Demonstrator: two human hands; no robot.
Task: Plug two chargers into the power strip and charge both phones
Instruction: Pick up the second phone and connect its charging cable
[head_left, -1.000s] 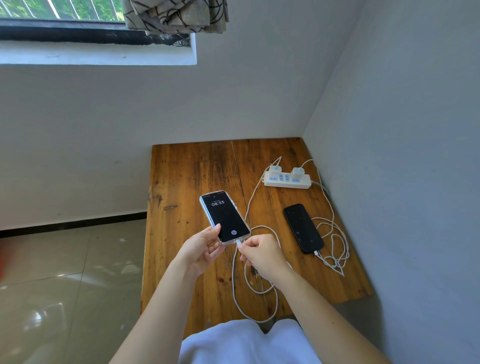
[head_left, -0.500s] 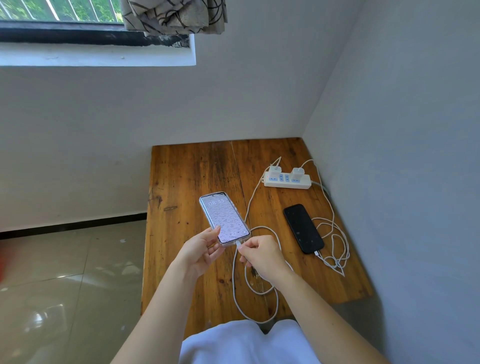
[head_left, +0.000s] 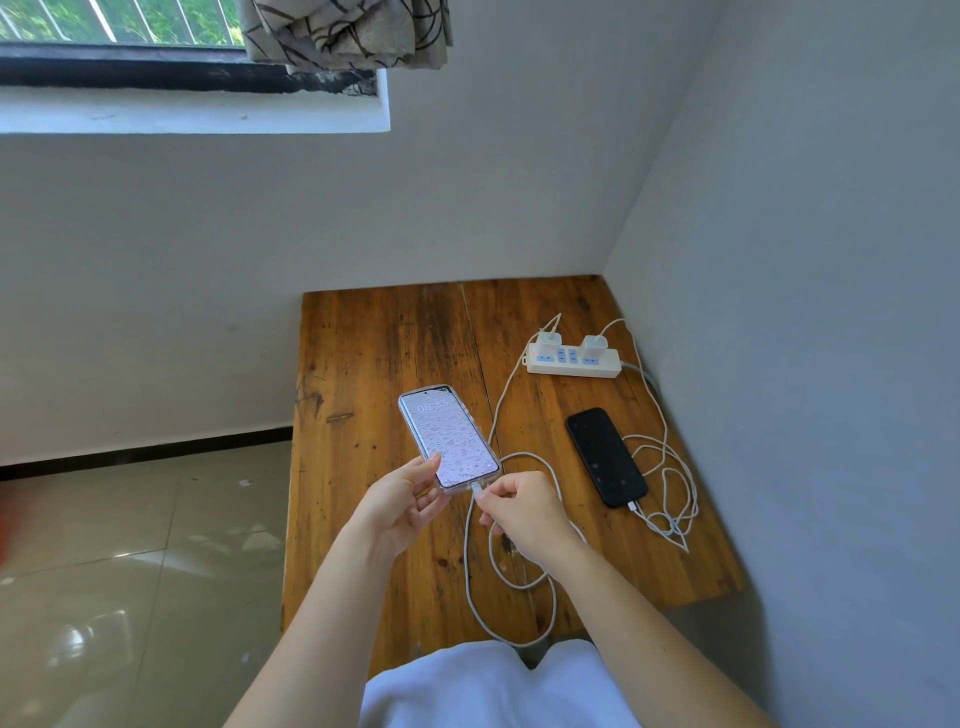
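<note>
The right hand (head_left: 522, 512) pinches the plug end of a white cable (head_left: 474, 545) between thumb and forefinger, with the plug tip at the bottom edge of the lit phone (head_left: 449, 439). The left hand (head_left: 400, 501) grips that phone by its lower left corner, thumb on the screen glass and fingers curled beneath, and holds it raised above the table (head_left: 374, 364) with the top end tilted away. Both forearms reach forward from the near edge of the table and converge at the phone.

The step in hand is judged to be the connection of the second phone. Whether the plug is fully seated cannot be told; the lit screen suggests contact. The next move calls for a straight push along the long axis of the phone, then lowering it flat without straining the cable.

Relative to the power strip (head_left: 574, 361):
- Two chargers (head_left: 549, 343) stand in its outer sockets.
- The dark phone (head_left: 605, 457) lies flat on the table, nearer the person, with a cable in its near end.
- The lit phone is nearer the person and to the left.
- Slack cable loops (head_left: 670, 483) lie right of the dark phone.
</note>
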